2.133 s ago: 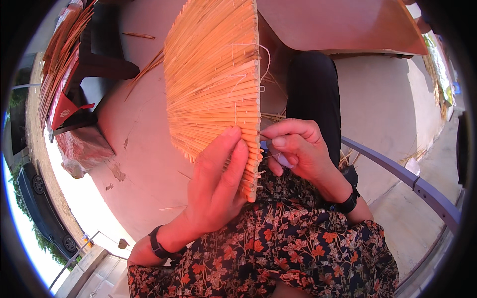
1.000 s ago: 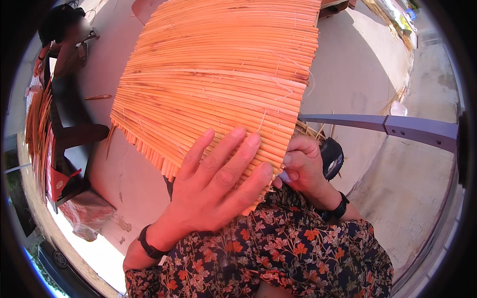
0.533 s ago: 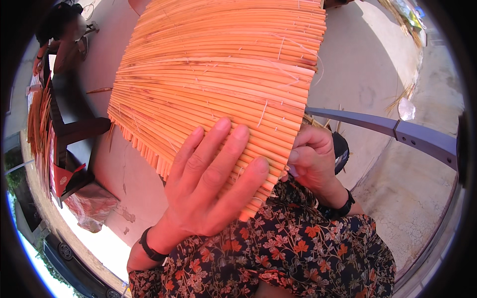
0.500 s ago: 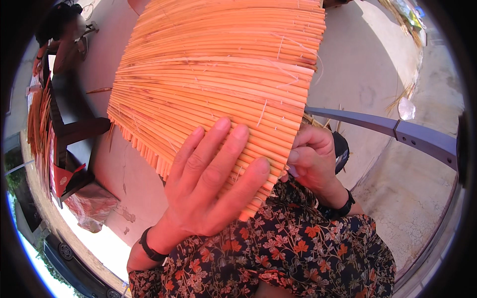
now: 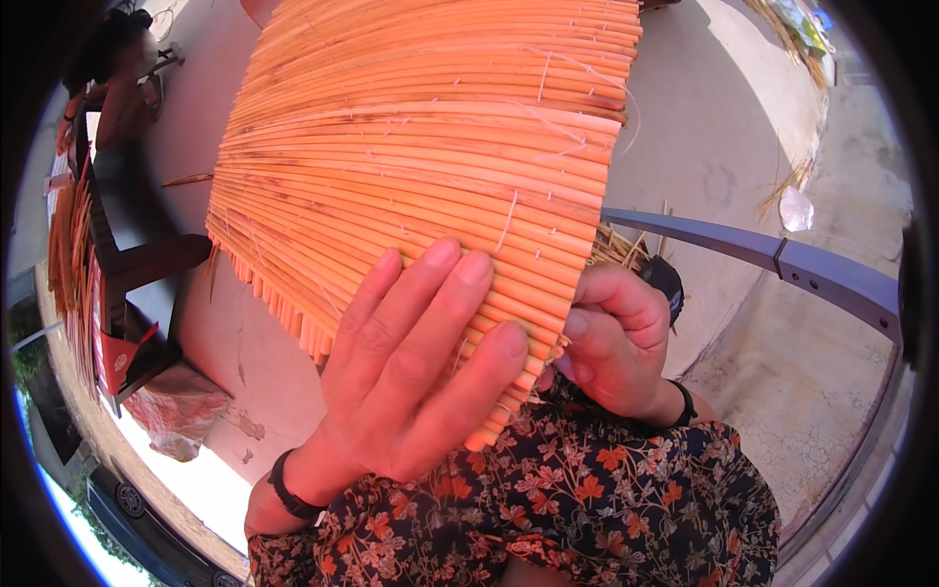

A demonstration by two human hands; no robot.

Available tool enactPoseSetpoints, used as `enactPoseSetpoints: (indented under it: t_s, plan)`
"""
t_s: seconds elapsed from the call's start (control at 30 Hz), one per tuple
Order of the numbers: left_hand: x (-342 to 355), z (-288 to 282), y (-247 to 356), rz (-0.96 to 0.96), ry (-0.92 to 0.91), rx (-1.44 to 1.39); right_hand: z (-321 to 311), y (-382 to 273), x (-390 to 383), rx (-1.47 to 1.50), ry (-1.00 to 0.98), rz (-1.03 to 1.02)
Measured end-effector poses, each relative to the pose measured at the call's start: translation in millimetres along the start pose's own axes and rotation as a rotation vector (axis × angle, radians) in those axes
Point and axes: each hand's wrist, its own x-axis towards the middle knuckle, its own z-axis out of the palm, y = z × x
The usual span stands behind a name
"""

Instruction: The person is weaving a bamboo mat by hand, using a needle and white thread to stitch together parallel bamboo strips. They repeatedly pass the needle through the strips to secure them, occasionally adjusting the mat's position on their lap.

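A large mat of orange reed stalks stitched side by side fills the upper middle of the view, tilted toward me. My left hand lies flat on its lower edge, fingers spread over the stalks. At the mat's lower right corner my right hand is curled with its fingertips pinched against the edge; what it pinches is hidden. Thin pale thread runs across the stalks. Both wrists wear dark bands above my flowered lap.
A grey metal bar crosses on the right above the concrete floor. Loose straw lies behind the mat. At the left stand a dark bench and more reed bundles; a person sits at the upper left.
The mat has swung from edge-on to broad face toward me and come closer. My left hand has flattened on it and slid slightly right; my right hand stays at the lower corner.
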Motion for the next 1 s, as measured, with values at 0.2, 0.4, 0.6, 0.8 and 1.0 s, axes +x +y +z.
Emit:
enactPoseSetpoints:
  t_s: [0.2, 0.4, 0.6, 0.8, 1.0]
  plan:
    - [3.4, -5.1, -3.9, 0.037, -0.055, -0.028, 2.1, -0.5, 6.0, -0.056, 0.001, -0.055]
    - [5.9, -3.4, -1.3, 0.048, -0.027, -0.015, -10.4, 0.2, 11.9, -0.157, -0.056, -0.117]
    - [14.4, -3.7, 4.6, 0.083, 0.008, 0.005, -15.5, -9.4, 13.2, -0.147, -0.088, -0.164]
    - [23.1, -8.5, 15.5, 0.078, -0.02, -0.018, -13.9, -18.9, 7.4, -0.068, -0.06, -0.116]
    - [23.8, -6.7, 18.2, 0.099, 0.011, -0.005, -7.8, -26.4, 4.2, -0.018, -0.03, -0.058]
